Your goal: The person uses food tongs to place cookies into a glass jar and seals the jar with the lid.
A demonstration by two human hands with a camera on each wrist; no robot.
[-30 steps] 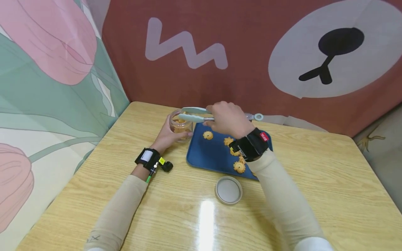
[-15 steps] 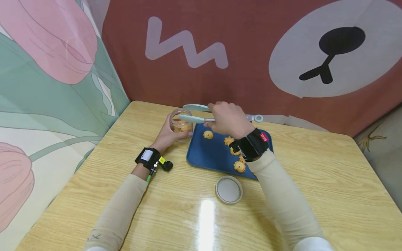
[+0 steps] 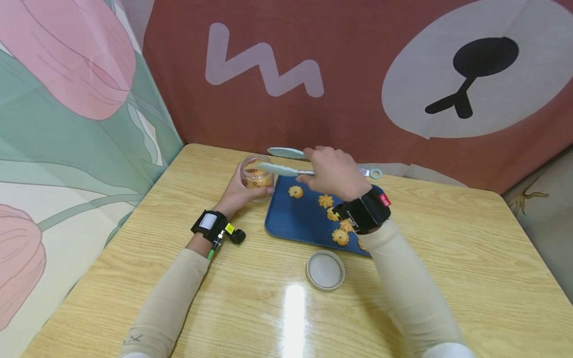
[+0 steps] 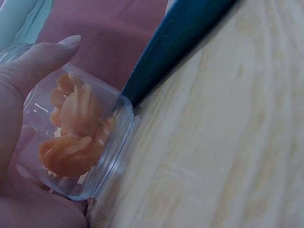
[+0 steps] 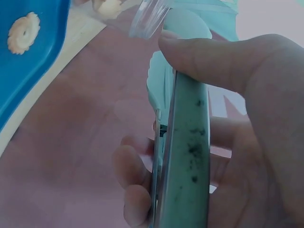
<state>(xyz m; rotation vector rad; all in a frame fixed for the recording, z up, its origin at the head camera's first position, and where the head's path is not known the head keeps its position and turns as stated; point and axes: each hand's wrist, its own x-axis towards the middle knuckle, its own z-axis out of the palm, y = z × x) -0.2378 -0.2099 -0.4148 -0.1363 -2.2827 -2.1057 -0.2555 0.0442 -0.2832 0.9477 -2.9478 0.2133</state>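
Where the left grip (image 3: 240, 193) wraps the clear jar (image 4: 40, 114) just off the tray (image 3: 295, 219) at its ten o'clock, the wall looks stiff and slick, likely best held low; the tray's cookies (image 3: 295, 192) seem crumbly; the right grip (image 3: 335, 171) holds springy-looking tongs (image 3: 278, 170), arms apart.

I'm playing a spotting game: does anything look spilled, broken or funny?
The tongs in the right hand have dark specks on their otherwise plain handle, maybe dirt or wear. No cookies look spilled: those showing are on the tray or in the jar.
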